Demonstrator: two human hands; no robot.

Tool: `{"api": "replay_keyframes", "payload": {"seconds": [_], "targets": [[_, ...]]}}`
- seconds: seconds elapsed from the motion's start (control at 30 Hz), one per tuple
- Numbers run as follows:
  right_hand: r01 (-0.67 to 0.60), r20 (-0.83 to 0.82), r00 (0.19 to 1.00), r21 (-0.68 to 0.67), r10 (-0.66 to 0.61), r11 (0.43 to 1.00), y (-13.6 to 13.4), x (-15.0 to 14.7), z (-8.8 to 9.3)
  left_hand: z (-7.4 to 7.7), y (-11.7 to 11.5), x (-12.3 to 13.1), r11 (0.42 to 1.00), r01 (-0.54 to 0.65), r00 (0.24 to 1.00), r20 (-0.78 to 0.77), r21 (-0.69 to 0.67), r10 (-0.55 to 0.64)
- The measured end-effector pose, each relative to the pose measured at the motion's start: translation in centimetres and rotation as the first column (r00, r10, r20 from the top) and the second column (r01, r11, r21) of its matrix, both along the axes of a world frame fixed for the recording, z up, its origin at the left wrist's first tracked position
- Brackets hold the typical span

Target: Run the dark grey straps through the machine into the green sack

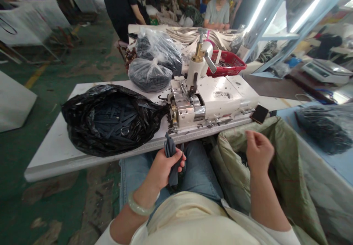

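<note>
My left hand (165, 166) is wrapped round a bundle of dark blue-grey strips (173, 177), held above my lap just in front of the table edge. My right hand (259, 150) is raised over the open green woven sack (286, 146), its fingers curled together; whatever they may hold is hidden. A white machine (220, 98) with a metal head stands on the white table (46, 151). Left of it lies an open black plastic bag (77, 127) with many similar strips (116, 118) inside.
Behind the black bag sit clear plastic bags (150, 76) of dark pieces. A red basket (227, 63) is behind the machine, and a small dark flat object (259, 114) lies at its right end. Other people are across the table. A wrapped dark bundle (325, 127) lies at right.
</note>
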State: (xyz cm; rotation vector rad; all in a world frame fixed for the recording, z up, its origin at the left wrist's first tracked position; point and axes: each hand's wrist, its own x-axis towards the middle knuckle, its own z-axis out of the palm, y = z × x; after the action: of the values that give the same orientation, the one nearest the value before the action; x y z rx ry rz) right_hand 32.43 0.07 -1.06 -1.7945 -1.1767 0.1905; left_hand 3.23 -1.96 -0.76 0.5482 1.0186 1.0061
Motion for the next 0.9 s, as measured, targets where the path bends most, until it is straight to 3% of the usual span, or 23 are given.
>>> {"api": "replay_keyframes", "payload": {"seconds": [0.03,0.1,0.17,0.2,0.23,0.37,0.57,0.7,0.9], "targets": [[-0.211,-0.214,0.957,-0.043,0.197,0.977,0.0,-2.7,0.3,-0.1,-0.1,0.4,1.0,0.003,0.998,-0.065,0.016,-0.002],[-0.604,-0.592,0.653,-0.03,0.473,0.796,0.2,-8.4,0.4,0.0,-0.3,0.9,0.999,0.018,0.986,-0.164,0.038,-0.012],[-0.791,-0.781,0.36,0.035,0.51,0.611,0.3,-12.9,0.1,0.3,-0.6,0.8,0.999,0.014,0.977,-0.213,0.05,-0.003],[-0.817,-0.828,0.277,0.065,0.488,0.573,0.3,-14.5,-0.2,0.5,-0.8,0.5,0.999,0.007,0.976,-0.218,0.046,0.003],[-0.809,-0.858,0.227,0.097,0.46,0.58,0.4,-15.5,-0.5,0.6,-1.1,0.1,0.999,-0.002,0.978,-0.209,0.033,0.008],[-0.663,-0.913,0.115,0.223,0.392,0.714,1.5,-16.1,-0.7,1.0,-2.0,-2.1,0.998,0.005,0.995,-0.096,-0.058,-0.01],[-0.622,-0.909,0.091,0.267,0.406,0.737,2.7,-15.0,-0.5,0.8,-2.3,-2.9,0.992,0.125,0.992,0.0,0.006,-0.125],[-0.628,-0.907,0.002,0.327,0.422,0.706,2.7,-14.6,-1.2,0.8,-2.0,-2.5,0.99,0.14,0.99,-0.007,0.019,-0.14],[-0.646,-0.851,-0.174,0.479,0.496,0.594,2.6,-14.1,-1.8,0.5,-1.5,-2.4,0.983,0.166,0.985,0.066,-0.078,-0.161]]}}
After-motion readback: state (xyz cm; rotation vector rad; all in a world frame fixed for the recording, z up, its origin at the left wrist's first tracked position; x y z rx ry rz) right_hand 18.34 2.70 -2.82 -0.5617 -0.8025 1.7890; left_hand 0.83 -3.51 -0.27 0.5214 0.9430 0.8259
